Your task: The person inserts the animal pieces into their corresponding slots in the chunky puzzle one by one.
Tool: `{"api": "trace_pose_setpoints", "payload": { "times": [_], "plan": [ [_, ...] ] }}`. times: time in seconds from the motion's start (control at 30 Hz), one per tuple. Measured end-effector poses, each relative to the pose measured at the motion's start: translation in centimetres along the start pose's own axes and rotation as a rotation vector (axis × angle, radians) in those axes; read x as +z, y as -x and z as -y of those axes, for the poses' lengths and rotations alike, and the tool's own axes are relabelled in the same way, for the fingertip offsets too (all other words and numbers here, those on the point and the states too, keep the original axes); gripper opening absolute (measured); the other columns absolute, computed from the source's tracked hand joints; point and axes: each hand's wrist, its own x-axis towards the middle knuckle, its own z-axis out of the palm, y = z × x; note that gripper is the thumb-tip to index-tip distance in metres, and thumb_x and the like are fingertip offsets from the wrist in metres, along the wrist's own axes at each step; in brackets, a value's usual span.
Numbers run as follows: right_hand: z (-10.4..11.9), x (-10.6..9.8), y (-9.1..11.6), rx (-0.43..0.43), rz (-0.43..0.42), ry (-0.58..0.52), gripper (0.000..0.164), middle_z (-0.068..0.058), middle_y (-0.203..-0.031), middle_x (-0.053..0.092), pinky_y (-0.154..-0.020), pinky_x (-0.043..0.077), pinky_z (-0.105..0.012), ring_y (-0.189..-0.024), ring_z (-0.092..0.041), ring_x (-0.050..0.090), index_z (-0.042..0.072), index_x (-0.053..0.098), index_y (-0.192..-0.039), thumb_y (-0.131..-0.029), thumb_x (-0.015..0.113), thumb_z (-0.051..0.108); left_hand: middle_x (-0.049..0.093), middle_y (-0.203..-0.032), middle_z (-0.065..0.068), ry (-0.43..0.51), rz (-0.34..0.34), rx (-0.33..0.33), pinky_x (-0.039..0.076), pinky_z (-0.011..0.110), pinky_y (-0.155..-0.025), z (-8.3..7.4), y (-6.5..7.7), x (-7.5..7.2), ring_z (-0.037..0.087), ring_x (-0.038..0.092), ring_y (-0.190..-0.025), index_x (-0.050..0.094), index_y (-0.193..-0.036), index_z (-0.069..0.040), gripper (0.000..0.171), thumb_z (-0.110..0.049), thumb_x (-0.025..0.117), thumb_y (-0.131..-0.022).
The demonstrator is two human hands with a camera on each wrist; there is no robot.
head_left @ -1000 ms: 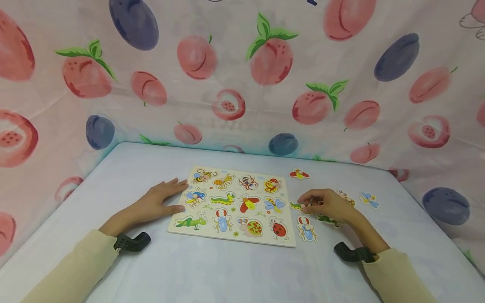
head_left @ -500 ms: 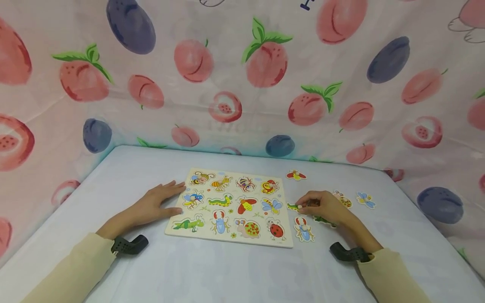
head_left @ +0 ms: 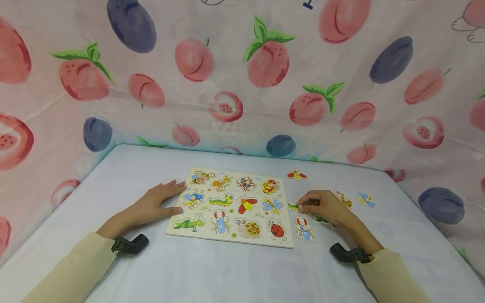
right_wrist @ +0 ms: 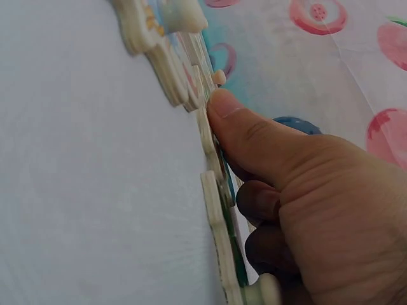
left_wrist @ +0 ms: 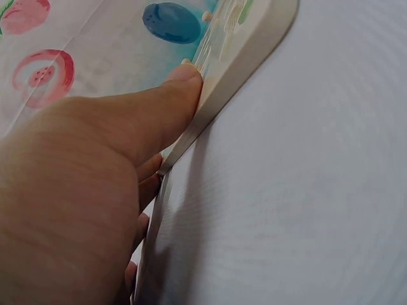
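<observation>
A left arm in a pale tan sleeve [head_left: 72,265], with a black bent thing [head_left: 130,244] on its wrist, reaches in from the left. Its left hand [head_left: 151,204] is wide, with straight fingers, and touches the left edge of a flat, cream wooden board [head_left: 223,237]. In the left wrist view, the thumb rests on the edge of the board. The board has three rows of bright bug pictures, four in each row. Just past the right edge of the board is a small, flat wooden piece shaped like a green and yellow caterpillar [head_left: 292,206]. The right hand [head_left: 322,206] has a narrow grip and pinches this piece by its right end, so the rest of it pokes out to the left of the fingertips. I cannot tell if the piece is up off the white table [head_left: 227,273]. Farther back lies a red-winged bug piece [head_left: 297,175]. Nearer the person, below the fingertips, lies a blue beetle piece with red pincers [head_left: 305,231]. A green bug piece [head_left: 326,221] is partly hidden under the right hand. Behind the knuckles is a spotty snail piece [head_left: 343,199], partly covered too. Last, on the right and apart from the hand, is a blue-winged bug piece [head_left: 366,200].
</observation>
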Motion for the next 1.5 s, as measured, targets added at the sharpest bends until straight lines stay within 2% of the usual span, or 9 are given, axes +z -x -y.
{"api": "trace_pose_setpoints", "payload": {
  "times": [0.27, 0.47, 0.83, 1.07, 1.33, 1.5],
  "plan": [
    [0.17, -0.13, 0.00, -0.067, -0.003, 0.027, 0.006, 0.007, -0.079, 0.061, -0.053, 0.040, -0.022, -0.066, -0.013, 0.049, 0.023, 0.073, -0.092, -0.086, 0.073, 0.024, 0.036, -0.151, 0.009, 0.008, 0.005, -0.007, 0.010, 0.057, -0.112, -0.11, 0.00, 0.00, 0.037, 0.019, -0.141, 0.041, -0.145, -0.004, 0.075, -0.044, 0.066, -0.087],
    [0.29, -0.16, -0.07, -0.080, 0.012, 0.027, 0.006, 0.007, -0.080, 0.060, -0.054, 0.040, -0.022, -0.067, -0.013, 0.049, 0.022, 0.073, -0.093, -0.087, 0.072, 0.023, 0.036, -0.150, 0.009, 0.001, 0.001, 0.000, 0.010, 0.057, -0.112, -0.05, -0.03, -0.01, 0.036, 0.020, -0.141, 0.042, -0.144, -0.004, 0.074, -0.043, 0.067, -0.087],
    [-0.10, -0.07, -0.15, -0.059, 0.001, 0.041, 0.012, 0.007, -0.077, 0.059, -0.053, 0.041, -0.023, -0.065, -0.013, 0.049, 0.023, 0.072, -0.093, -0.083, 0.076, 0.027, 0.037, -0.150, 0.010, 0.003, 0.000, -0.003, 0.010, 0.057, -0.112, -0.17, -0.05, -0.08, 0.036, 0.020, -0.141, 0.042, -0.144, -0.004, 0.074, -0.043, 0.068, -0.086],
    [0.21, -0.14, -0.12, -0.064, 0.018, 0.039, 0.008, 0.007, -0.077, 0.059, -0.053, 0.041, -0.022, -0.065, -0.012, 0.048, 0.022, 0.072, -0.093, -0.086, 0.073, 0.027, 0.037, -0.150, 0.011, 0.011, -0.010, 0.000, 0.011, 0.058, -0.112, -0.35, 0.07, -0.07, 0.038, 0.021, -0.141, 0.042, -0.144, -0.003, 0.074, -0.042, 0.067, -0.087],
    [0.44, -0.18, -0.10, -0.031, 0.024, 0.064, 0.009, 0.007, -0.080, 0.060, -0.054, 0.042, -0.023, -0.067, -0.013, 0.049, 0.019, 0.071, -0.096, -0.088, 0.070, 0.024, 0.036, -0.151, 0.009, 0.020, -0.003, -0.011, 0.009, 0.056, -0.113, -0.26, 0.13, -0.02, 0.036, 0.020, -0.142, 0.041, -0.145, -0.005, 0.074, -0.044, 0.067, -0.086],
    [0.32, -0.35, -0.12, -0.010, 0.023, 0.068, 0.012, 0.006, -0.081, 0.060, -0.055, 0.042, -0.023, -0.069, -0.014, 0.050, 0.019, 0.071, -0.097, -0.089, 0.069, 0.027, 0.038, -0.149, 0.011, 0.013, -0.026, 0.011, 0.011, 0.058, -0.111, -0.26, 0.17, -0.01, 0.038, 0.022, -0.140, 0.043, -0.143, -0.004, 0.073, -0.042, 0.068, -0.086]
  ]
}}
